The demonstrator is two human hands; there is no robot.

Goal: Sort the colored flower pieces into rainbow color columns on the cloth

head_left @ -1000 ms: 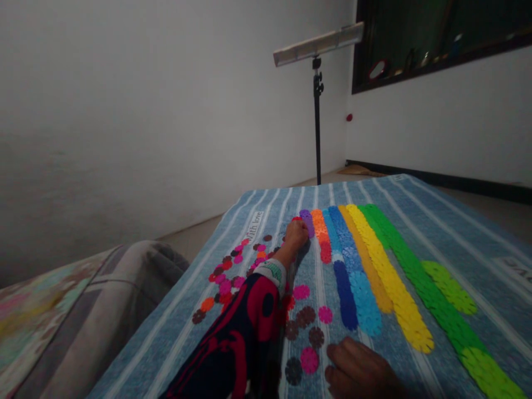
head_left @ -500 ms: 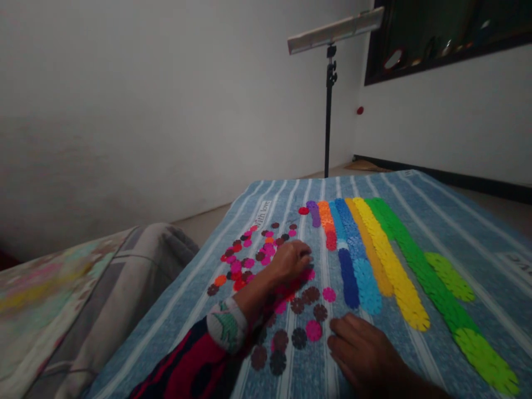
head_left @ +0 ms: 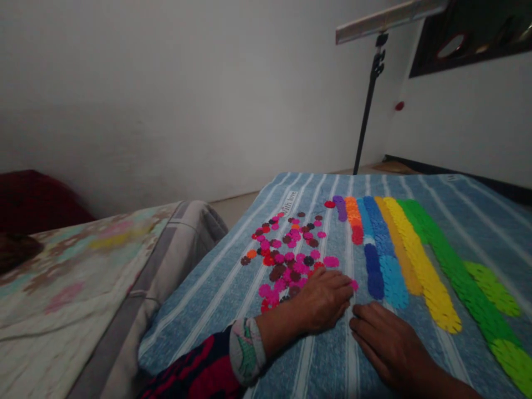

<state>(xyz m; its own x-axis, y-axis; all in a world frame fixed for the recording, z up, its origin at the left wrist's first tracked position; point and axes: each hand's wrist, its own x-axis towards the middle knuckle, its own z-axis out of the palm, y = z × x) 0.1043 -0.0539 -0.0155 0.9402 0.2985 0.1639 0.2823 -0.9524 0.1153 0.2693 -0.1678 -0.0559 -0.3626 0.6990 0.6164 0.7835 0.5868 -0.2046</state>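
My left hand (head_left: 326, 299) lies palm down on the striped blue cloth, at the near right edge of a loose pile of flower-shaped plastic discs (head_left: 293, 260) in pink, red, brown and black. Its fingers are stretched out toward the right, and a pink disc (head_left: 354, 285) shows just beyond the fingertips. What lies under the palm is hidden. Close by on the right, my right hand (head_left: 386, 341) rests low on the cloth, fingers extended side by side, pointing at the left hand. Nothing shows in it.
Overlapping discs form colour rows to the right: purple (head_left: 339, 208), orange (head_left: 353, 210), dark blue (head_left: 374, 271), yellow (head_left: 424, 266) and green (head_left: 453, 266). A single red disc (head_left: 330, 204) sits at the far end. A patterned bed cover (head_left: 103, 266) is at left; a light stand (head_left: 366, 116) stands behind.
My left hand has moved from over the pile toward me, closer to my right hand. The brown, black and pink discs near the front are no longer visible there. The view has turned left.
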